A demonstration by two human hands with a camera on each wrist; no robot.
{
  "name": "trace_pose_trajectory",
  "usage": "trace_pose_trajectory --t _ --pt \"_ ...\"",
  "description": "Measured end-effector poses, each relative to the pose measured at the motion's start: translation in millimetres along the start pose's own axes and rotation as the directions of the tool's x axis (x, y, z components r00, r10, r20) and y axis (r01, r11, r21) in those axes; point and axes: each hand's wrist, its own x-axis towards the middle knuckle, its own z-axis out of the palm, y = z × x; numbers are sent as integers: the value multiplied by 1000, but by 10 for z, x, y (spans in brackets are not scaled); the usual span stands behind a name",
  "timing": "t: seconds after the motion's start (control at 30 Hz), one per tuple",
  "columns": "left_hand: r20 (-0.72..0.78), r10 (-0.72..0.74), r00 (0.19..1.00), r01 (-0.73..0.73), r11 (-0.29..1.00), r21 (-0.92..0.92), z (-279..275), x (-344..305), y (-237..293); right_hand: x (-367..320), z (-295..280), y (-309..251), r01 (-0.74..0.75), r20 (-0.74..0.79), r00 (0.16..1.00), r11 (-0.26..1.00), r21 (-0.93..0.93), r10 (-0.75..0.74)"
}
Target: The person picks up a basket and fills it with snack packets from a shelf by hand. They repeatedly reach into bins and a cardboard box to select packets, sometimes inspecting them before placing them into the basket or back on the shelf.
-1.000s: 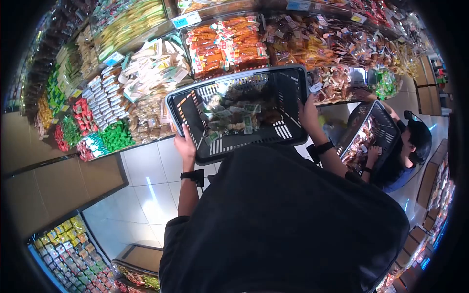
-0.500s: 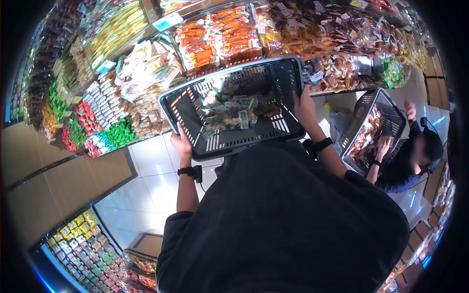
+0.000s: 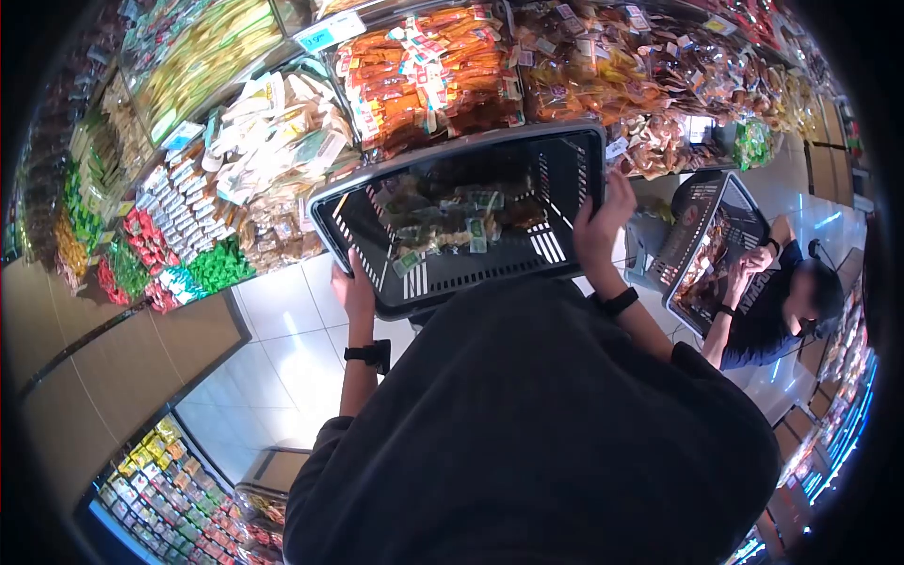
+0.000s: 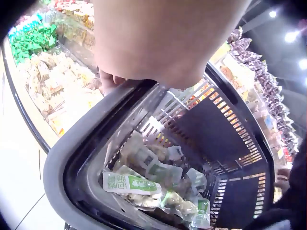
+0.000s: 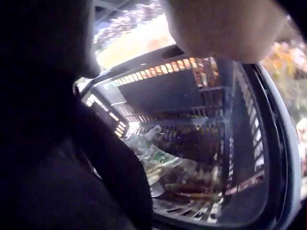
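Observation:
A black shopping basket (image 3: pixel 471 280) with a grey rim is in front of me in the head view. Several clear packs (image 3: pixel 466 207) with green and white labels lie inside it, and the left wrist view shows these packs (image 4: pixel 132 184) up close. At the basket's left side, my left hand (image 3: pixel 356 290) grips the rim, thumb on top. My right hand (image 3: pixel 603 231) is at the right rim, its thumb by the inner wall and its fingers extended and parted outside. In the right wrist view, the fingers are hidden above the basket (image 5: pixel 168 96).
A shelf of orange-brown packs (image 3: pixel 424 80), pale packs (image 3: pixel 278 132) and green packs (image 3: pixel 221 256) runs along the far side. To the right, another person (image 3: pixel 782 301) is beside a second filled basket (image 3: pixel 720 254). Tiled floor (image 3: pixel 292 330) shows on the left.
My right hand has loosened at the rim, its fingers now spread outside. The basket has shifted slightly in view, and the other person has brought both hands together over the second basket.

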Motion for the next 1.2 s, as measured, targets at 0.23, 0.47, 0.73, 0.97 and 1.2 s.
trace_pose_trajectory --t 0.23,0.47,0.73,0.97,1.2 --pt "-239 795 557 -796 593 121 330 -233 267 -326 1301 90 -448 930 345 893 41 130" --pt "439 696 568 -822 511 253 928 -187 489 -669 1662 -293 -186 872 488 970 155 -46" --pt "684 330 651 -715 569 406 1050 189 -123 -75 1523 -288 -472 946 261 829 298 -192" --pt "674 369 640 -759 442 478 1114 120 -131 -264 2427 422 192 807 587 979 -66 -60" --pt "687 303 660 -723 506 471 1102 90 -43 -89 2310 404 203 840 514 976 76 -173"
